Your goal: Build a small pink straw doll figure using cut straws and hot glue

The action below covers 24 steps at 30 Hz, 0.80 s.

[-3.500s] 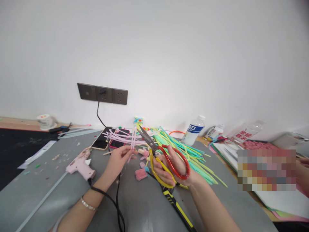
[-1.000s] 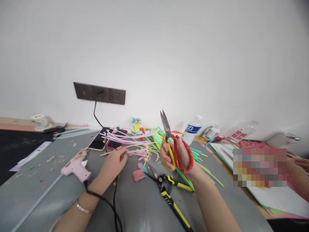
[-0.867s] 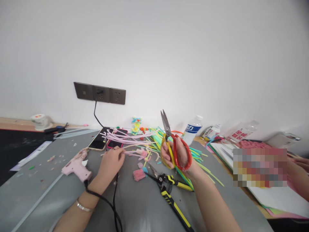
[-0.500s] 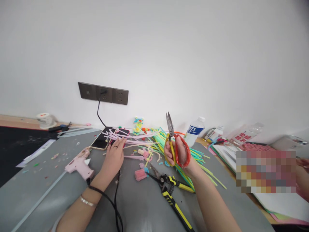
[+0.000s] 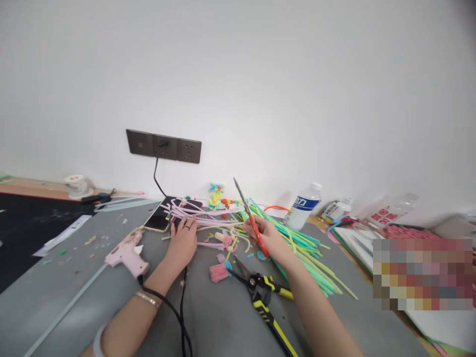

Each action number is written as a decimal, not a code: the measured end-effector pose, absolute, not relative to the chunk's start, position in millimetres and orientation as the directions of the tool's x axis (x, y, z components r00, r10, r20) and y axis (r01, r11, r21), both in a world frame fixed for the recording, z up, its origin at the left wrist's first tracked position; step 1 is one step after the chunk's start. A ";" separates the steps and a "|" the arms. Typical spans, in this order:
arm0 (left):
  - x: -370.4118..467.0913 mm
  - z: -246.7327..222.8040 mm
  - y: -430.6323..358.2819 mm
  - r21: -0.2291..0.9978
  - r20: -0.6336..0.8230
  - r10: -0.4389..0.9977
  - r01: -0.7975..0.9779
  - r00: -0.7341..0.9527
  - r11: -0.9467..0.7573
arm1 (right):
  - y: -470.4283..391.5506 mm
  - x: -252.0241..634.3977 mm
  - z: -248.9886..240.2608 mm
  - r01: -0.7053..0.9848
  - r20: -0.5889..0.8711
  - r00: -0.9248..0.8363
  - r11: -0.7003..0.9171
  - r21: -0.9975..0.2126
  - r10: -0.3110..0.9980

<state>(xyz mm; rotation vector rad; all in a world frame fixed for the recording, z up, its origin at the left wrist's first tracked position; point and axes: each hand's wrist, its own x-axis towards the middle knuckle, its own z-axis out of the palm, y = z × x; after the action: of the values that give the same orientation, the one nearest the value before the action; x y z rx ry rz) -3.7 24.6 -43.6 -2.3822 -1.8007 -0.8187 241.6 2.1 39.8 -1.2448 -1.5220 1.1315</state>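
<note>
My right hand (image 5: 266, 235) is closed round a pair of scissors (image 5: 256, 230) with red handles. The scissors are seen nearly edge-on, their blades pointing up and to the left. My left hand (image 5: 184, 243) rests palm down with fingers apart at a bunch of pale pink pipe cleaners (image 5: 208, 214). Its fingertips touch the bunch and are partly hidden. The bunch lies partly over a phone (image 5: 158, 220). Green and yellow pipe cleaners (image 5: 308, 255) spread under and to the right of my right hand.
Yellow-and-black pruning shears (image 5: 266, 302) lie between my forearms. A pink glue gun (image 5: 128, 255) with a black cable is at the left. A water bottle (image 5: 303, 206) stands by the wall. Small craft pieces (image 5: 219, 271) are scattered about. At the far right lies paper (image 5: 439, 322) beside a blurred patch.
My right hand has lowered and turned the scissors from face-on to nearly edge-on, moving left toward the pink pipe cleaners. My left hand stays at the bunch. The view has shifted slightly.
</note>
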 end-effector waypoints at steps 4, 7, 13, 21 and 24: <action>-3.2 -42.9 26.2 0.297 0.446 0.880 0.900 0.164 -0.319 | 5.3 239.5 34.8 0.227 0.106 -0.168 0.143 -0.963 0.980; -4.7 -38.9 28.1 0.326 0.481 0.866 0.888 0.140 -0.325 | 5.1 240.6 33.4 0.215 0.112 -0.142 0.141 -0.966 0.984; -6.6 -35.1 33.9 0.412 0.617 0.785 0.830 0.049 -0.376 | 5.7 248.5 30.8 0.155 0.131 -0.056 0.139 -0.978 0.990; -5.7 -14.2 23.2 0.473 0.729 0.683 0.691 0.042 -0.546 | 6.0 243.2 33.9 0.079 0.133 0.005 0.132 -0.988 0.991; -8.8 -7.7 15.8 0.450 0.809 0.588 0.652 -0.008 -0.610 | 4.6 239.5 36.8 0.033 0.129 0.015 0.129 -0.991 0.992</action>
<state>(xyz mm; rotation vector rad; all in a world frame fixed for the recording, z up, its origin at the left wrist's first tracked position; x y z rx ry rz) -8.8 15.8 -7.7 -2.1714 -1.3596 -1.7177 239.5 4.6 36.8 -1.1444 -1.2788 1.0857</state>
